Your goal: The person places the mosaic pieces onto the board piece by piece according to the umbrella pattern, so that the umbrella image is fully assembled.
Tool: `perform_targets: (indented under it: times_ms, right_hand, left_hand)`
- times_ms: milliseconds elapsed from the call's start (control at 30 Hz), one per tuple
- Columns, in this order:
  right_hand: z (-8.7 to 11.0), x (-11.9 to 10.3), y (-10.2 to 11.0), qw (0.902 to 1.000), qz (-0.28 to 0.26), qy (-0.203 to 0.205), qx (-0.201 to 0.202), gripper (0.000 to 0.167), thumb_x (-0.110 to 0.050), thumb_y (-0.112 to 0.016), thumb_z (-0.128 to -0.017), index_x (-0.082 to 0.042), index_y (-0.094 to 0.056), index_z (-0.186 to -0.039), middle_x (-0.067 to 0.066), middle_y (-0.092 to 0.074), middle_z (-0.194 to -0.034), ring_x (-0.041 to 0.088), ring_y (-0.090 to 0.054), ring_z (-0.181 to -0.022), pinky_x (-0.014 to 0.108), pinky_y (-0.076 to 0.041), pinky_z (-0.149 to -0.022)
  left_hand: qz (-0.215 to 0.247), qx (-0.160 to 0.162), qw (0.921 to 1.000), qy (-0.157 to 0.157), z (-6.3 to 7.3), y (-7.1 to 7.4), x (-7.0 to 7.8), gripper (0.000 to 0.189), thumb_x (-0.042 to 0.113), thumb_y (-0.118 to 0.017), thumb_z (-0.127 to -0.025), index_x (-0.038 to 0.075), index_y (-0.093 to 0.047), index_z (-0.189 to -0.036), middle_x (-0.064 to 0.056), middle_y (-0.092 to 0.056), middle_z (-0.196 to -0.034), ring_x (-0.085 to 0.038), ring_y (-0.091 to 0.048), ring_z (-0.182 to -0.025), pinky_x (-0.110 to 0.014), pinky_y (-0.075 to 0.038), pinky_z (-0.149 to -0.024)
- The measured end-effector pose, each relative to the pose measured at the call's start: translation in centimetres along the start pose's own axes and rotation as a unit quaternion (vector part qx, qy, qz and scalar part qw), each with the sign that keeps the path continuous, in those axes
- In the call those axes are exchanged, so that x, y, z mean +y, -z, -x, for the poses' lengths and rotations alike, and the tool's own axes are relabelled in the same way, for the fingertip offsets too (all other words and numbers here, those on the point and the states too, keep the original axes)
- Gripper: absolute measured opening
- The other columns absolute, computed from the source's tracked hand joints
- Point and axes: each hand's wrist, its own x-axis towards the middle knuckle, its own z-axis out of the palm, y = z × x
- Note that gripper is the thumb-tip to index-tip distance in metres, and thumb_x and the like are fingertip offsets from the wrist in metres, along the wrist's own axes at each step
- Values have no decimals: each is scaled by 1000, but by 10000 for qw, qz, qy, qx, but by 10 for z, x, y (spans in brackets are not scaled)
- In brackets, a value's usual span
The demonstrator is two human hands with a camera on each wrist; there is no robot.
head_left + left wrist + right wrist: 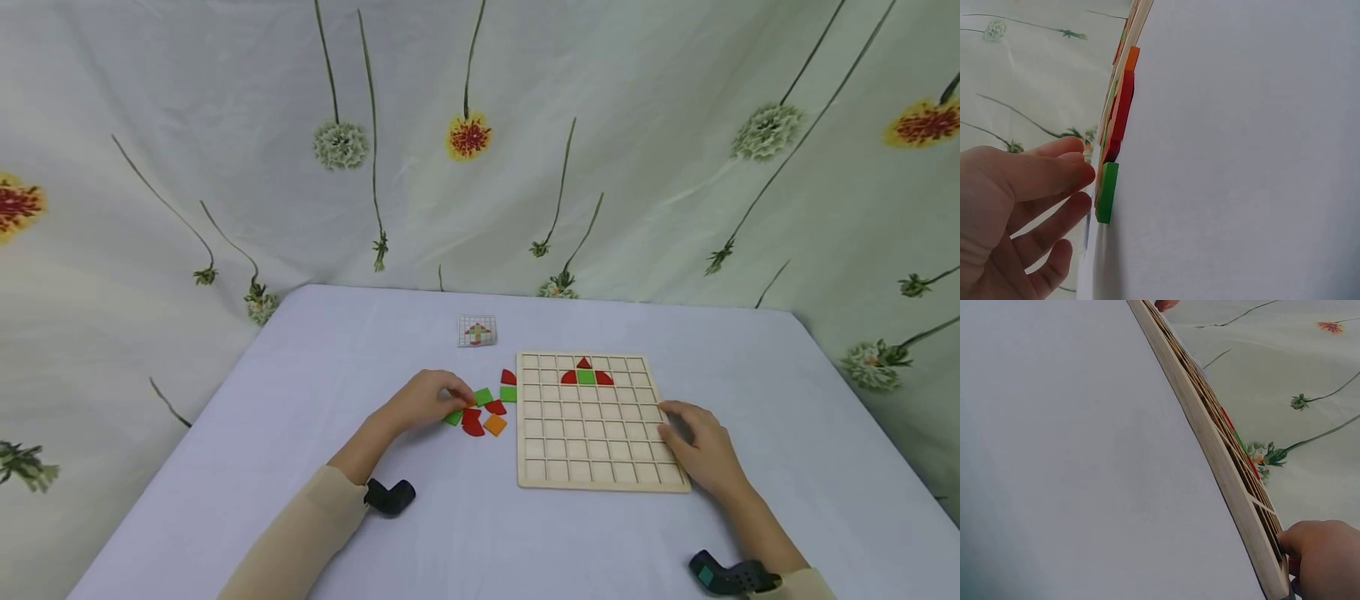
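My left hand [431, 397] hovers at a loose pile of flat wooden pieces, its thumb and index fingertips drawn close together and right at the pile. A green piece [1107, 192] lies nearest those fingers in the left wrist view. Around it are red pieces [472, 423], another green piece [483, 397] and an orange square [495, 425]. The gridded wooden board [570, 472] lies flat to the right. Near its top, a red triangle [584, 363] sits above a green square [586, 377] flanked by two red quarter-rounds. My right hand [701, 446] rests with thumb and index fingertips at the board's right edge.
Behind the pile stands a small pattern card [477, 331] printed with a red, green and orange figure on a grid. A white cloth covers the table [600, 542]. A flowered curtain [645, 167] hangs behind it. Each wrist wears a black device [390, 497].
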Motion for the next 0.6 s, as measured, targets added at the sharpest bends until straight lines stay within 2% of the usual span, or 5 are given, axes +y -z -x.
perform_targets:
  times_ms: [167, 267, 367, 600]
  right_hand:
    - [0, -2, 1, 10000, 30, -18, 37, 33, -12, -60, -95, 5, -59, -123, 29, -54, -129, 49, -42, -125, 63, -29, -101]
    - [0, -1, 0, 10000, 27, -20, 43, 33, -12, -61, -95, 5, -59, -123, 29, -54, -129, 48, -42, -125, 63, -29, -102]
    - [0, 0, -1, 10000, 11, -15, 43, 33, -12, -61, -94, 5, -59, -123, 29, -55, -129, 48, -42, -125, 63, -29, -101]
    - [0, 1, -1, 10000, 18, -45, 26, 33, -12, -61, -95, 4, -59, -123, 28, -55, -130, 47, -42, -126, 62, -29, -102]
  left_hand:
    - [40, 16, 9999, -144, 5, -2, 2, 13, 9, -73, -87, 12, -75, -99, 6, -68, -96, -18, -60, -97, -41, -48, -90]
    - [-218, 35, 9990, -380, 7, -4, 3, 12, 8, -74, -86, 12, -75, -97, 8, -67, -92, -16, -60, -93, -39, -48, -88]
    - [-485, 51, 9977, -469, 7, -6, 6, 12, 8, -74, -86, 12, -76, -97, 8, -64, -89, -14, -58, -89, -35, -48, -84]
    - [-841, -50, 9964, -78, 5, -10, 13, 15, 12, -75, -86, 13, -76, -100, 7, -60, -89, -13, -55, -87, -30, -49, -79]
